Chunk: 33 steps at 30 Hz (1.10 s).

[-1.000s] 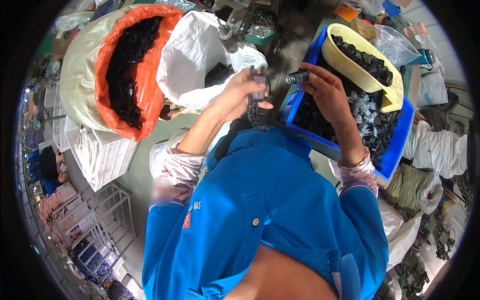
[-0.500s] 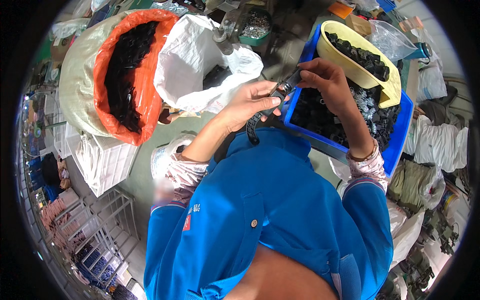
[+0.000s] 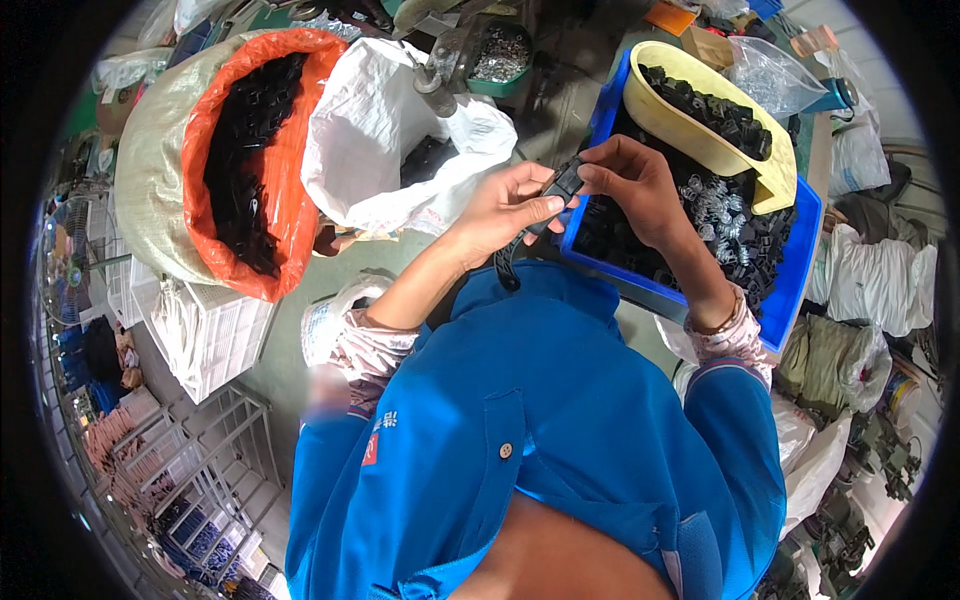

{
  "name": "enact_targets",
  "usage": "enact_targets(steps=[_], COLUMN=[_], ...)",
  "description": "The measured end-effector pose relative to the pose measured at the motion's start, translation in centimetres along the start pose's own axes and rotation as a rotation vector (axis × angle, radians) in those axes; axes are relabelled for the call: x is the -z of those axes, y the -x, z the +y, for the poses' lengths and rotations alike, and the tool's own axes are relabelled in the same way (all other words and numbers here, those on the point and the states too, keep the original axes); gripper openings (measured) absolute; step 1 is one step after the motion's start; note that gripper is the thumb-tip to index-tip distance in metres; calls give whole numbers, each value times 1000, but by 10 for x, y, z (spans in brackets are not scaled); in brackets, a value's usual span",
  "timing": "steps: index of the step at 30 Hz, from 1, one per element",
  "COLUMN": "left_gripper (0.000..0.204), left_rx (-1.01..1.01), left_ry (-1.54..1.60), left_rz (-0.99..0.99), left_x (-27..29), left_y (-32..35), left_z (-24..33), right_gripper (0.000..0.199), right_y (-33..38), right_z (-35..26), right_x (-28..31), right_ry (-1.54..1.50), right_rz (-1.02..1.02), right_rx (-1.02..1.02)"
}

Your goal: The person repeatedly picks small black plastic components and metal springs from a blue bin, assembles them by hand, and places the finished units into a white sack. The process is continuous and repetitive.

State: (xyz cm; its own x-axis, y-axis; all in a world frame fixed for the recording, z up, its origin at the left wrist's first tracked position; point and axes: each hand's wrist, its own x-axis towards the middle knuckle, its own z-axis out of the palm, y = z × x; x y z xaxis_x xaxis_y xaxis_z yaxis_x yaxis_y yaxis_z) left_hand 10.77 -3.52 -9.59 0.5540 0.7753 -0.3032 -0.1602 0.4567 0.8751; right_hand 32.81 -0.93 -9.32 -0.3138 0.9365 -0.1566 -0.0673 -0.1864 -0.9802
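My left hand [image 3: 497,212] is closed round a long black plastic part with a curved, ribbed tail [image 3: 507,268] that hangs below the fingers. The part's blocky upper end [image 3: 564,182] sticks out past the thumb. At that end, the thumb and fingertips of my right hand [image 3: 638,188] pinch together on a black piece, which they mostly cover. Both hands meet just off the near left corner of a blue tray [image 3: 812,255]. Inside the tray lie many small black plastic pieces [image 3: 635,240] and a heap of metal springs [image 3: 716,212].
A yellow scoop-shaped bin [image 3: 783,182] holding black pieces rests on the tray. To the left stand an open white sack [image 3: 352,150] and a larger orange-lined sack [image 3: 300,225] of black parts. Farther back sits a green container [image 3: 497,88] of small metal pieces. White crates [image 3: 225,345] are at left.
My right hand has shifted slightly left and down, its fingertips now against the part's upper end. The dark strip seen between the hands no longer shows. My left hand keeps its hold.
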Motion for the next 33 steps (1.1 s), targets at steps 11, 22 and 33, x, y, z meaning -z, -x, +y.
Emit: enact_targets(steps=[11,22,33], left_gripper=[24,25,26], left_rx=[-158,-307,-396], left_ry=[-184,-218,-168], left_rz=[173,217,215], left_x=[-18,-20,15], left_y=[-29,-36,-30], left_z=[3,2,17], right_gripper=[17,27,26], right_y=[26,14,25], right_z=[5,-65,-95], right_x=[5,141,142], right_ry=[-35,1004,359], right_rz=[104,638,459], right_rx=[107,194,125])
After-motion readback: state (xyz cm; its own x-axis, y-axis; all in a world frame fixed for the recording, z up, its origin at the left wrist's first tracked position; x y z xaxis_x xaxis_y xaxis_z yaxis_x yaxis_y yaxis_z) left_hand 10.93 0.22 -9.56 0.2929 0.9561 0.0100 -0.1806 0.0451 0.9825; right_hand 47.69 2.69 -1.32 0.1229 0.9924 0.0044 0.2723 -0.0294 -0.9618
